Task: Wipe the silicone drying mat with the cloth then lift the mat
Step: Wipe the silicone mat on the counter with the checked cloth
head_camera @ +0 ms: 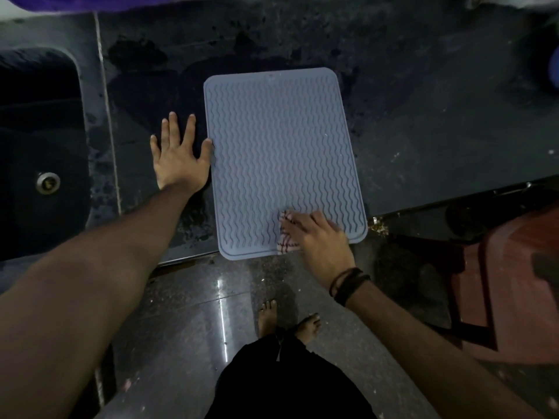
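A grey-blue silicone drying mat [278, 152] with wavy ridges lies flat on the dark countertop, its near edge hanging slightly over the counter's front. My right hand [317, 237] presses a small checked cloth [286, 237] onto the mat's near right corner; most of the cloth is hidden under my palm and fingers. My left hand [180, 155] lies flat on the counter beside the mat's left edge, fingers spread, the thumb touching that edge.
A dark sink [39, 146] with a metal drain [47, 182] sits at the left. The black countertop [423, 131] is wet and stained around the mat. A reddish-brown plastic stool [508, 285] stands at the right, below the counter. My bare feet [287, 322] are on the glossy floor.
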Demonstrator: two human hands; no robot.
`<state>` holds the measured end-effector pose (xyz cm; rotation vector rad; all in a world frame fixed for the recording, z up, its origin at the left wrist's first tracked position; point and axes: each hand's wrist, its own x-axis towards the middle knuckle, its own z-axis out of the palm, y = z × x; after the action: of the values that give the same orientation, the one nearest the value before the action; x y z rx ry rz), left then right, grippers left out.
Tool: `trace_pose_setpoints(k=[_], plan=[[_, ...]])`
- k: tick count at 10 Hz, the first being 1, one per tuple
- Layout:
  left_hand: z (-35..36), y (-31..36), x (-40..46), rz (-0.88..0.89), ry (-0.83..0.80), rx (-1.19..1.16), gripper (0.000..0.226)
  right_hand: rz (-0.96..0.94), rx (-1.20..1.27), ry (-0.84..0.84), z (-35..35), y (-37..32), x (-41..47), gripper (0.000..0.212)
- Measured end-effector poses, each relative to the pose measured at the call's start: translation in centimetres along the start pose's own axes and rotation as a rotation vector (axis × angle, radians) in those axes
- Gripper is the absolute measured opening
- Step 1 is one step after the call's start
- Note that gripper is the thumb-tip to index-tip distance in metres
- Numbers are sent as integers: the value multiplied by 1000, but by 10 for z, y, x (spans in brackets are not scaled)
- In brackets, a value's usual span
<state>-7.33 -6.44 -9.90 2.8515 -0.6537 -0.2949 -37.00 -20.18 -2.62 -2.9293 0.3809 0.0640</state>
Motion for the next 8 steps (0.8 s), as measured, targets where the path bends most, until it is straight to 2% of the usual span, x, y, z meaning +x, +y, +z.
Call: trace_pose_setpoints(k=[1, 2, 3, 4, 6, 7, 8], plan=[[0, 1, 0, -4, 5, -7, 70, 23, 58, -35, -13, 8, 15, 44], [0, 2, 0, -3, 7, -5, 69, 57, 81, 96, -25, 16, 76, 46], [0, -1, 0, -5, 14, -2, 69, 77, 72, 89, -23, 25, 147, 55], [0, -2, 0, -9, 18, -5, 69, 72, 5, -17, -3, 26, 167, 56], [1, -2, 1, -15, 19, -4, 70, -1, 3, 44, 11, 19, 98, 63], [2, -2, 1, -11, 20, -6, 70, -21, 12, 0, 5, 18, 71, 62], [2, -2, 1, -11, 22, -7, 70, -12, 72, -44, -10, 22, 81, 51]])
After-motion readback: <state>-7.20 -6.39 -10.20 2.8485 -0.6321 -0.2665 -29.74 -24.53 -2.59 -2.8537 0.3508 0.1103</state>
